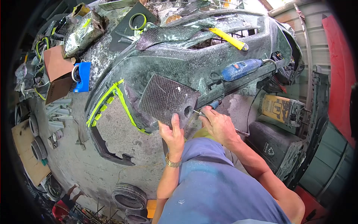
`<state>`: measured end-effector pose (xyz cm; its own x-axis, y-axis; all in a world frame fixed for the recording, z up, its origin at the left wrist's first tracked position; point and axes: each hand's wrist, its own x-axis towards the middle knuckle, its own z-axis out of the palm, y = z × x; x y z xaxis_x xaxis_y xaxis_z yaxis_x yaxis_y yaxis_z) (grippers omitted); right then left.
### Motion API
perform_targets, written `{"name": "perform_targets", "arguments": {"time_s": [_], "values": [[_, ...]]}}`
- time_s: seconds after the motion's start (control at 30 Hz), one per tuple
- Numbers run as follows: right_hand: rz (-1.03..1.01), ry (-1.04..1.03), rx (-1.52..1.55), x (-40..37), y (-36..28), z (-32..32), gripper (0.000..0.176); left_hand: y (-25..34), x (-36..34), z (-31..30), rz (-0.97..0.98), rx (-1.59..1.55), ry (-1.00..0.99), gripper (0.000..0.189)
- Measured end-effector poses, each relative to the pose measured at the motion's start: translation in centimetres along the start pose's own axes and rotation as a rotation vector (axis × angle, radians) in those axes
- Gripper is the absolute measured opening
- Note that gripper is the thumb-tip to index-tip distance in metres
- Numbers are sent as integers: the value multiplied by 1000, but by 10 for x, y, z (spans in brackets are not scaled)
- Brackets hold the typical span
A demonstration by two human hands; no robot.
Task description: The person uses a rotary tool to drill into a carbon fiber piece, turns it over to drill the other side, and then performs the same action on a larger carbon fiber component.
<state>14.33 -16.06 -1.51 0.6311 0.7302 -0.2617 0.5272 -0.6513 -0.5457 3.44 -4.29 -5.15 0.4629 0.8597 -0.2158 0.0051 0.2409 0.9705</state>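
Observation:
A dark woven carbon-fibre panel lies tilted in front of me, with a round hole near its lower right corner. My left hand grips its near edge, thumb on top and fingers underneath. In my right hand is a slim rotary tool handpiece, whose thin metal bit points left at the rim of the hole. Behind the panel spreads a large dusty dark car bumper, with bright yellow-green tape on its left part. On the bumper's right side rests a blue rotary tool body with a cable.
A yellow-handled tool and a curved dark piece lie on the bumper. Left of it are a blue tape dispenser and cardboard. Tyres lie near my left side. A yellow-black box and dark case stand right.

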Motion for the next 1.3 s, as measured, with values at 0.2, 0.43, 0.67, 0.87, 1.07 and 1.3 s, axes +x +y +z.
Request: {"name": "perform_targets", "arguments": {"time_s": [0.2,0.43,0.67,0.87,1.07,1.3], "values": [[-12,6,14,-1,3,3,24,-1,0,-1,-20,10,-12,28],[21,-35,41,-1,3,0,23,0,1,0,-20,0,4,26],[9,-25,53,-2,4,3,24,1,1,0,5,37,-1,26],[1,-31,38,-3,5,3,25,-1,0,-2,14,83,12,27],[6,-37,59,-4,5,1,25,-1,0,-1,5,63,7,27],[23,-41,66,-5,2,2,25,1,0,1,6,15,31,25]]}}
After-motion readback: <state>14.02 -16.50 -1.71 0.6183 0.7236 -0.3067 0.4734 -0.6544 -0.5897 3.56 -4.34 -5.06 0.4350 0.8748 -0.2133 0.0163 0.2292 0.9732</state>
